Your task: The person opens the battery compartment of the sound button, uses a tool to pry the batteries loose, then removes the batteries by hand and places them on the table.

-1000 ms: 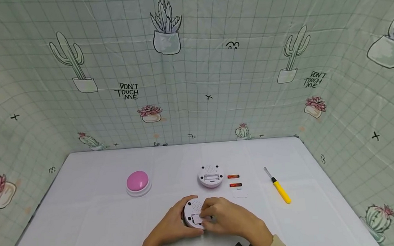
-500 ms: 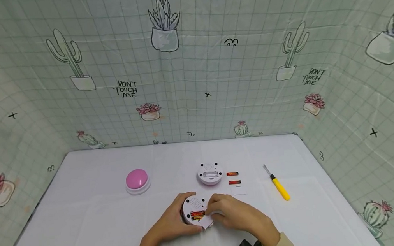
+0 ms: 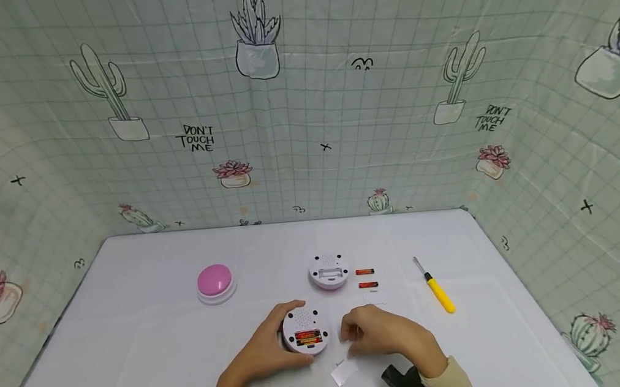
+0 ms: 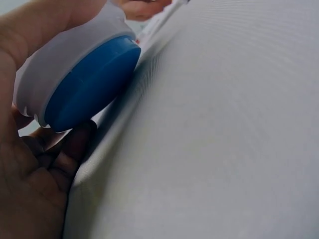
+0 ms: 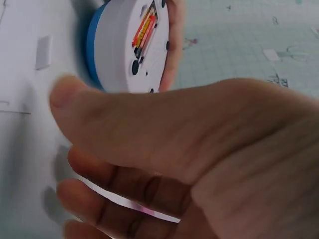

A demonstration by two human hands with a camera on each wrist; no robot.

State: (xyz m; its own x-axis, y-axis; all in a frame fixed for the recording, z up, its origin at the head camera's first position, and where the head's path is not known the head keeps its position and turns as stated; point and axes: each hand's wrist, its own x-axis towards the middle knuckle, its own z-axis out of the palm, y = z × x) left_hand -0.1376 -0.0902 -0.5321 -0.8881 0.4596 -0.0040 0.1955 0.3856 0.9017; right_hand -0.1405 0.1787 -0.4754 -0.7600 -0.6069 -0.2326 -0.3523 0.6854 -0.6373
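My left hand [image 3: 270,344] grips a round push-button device [image 3: 295,322], thumb and fingers around its sides. The device is upside down, its blue dome [image 4: 94,82] facing the table and its white base up. Two red-and-yellow batteries [image 3: 308,338] lie exposed in its battery compartment. To the right, my right hand [image 3: 380,332] hovers apart from the device. In the right wrist view its fingers are loosely bent and spread, holding nothing. A thin white battery cover [image 3: 345,372] lies on the table between the hands, with a small screw-like piece [image 3: 339,363] beside it.
Behind stands a second upturned device [image 3: 329,273], its battery slot bare. Two loose batteries [image 3: 367,285] lie right of it. A yellow-handled screwdriver [image 3: 441,296] lies farther right, and a pink-domed button [image 3: 214,282] stands at left. Patterned cloth [image 3: 301,96] rises behind the white table [image 3: 136,356].
The battery cover came off the device in my right hand, baring the batteries, and now lies on the table. My right hand has let go of it and moved right. My left hand keeps its grip.
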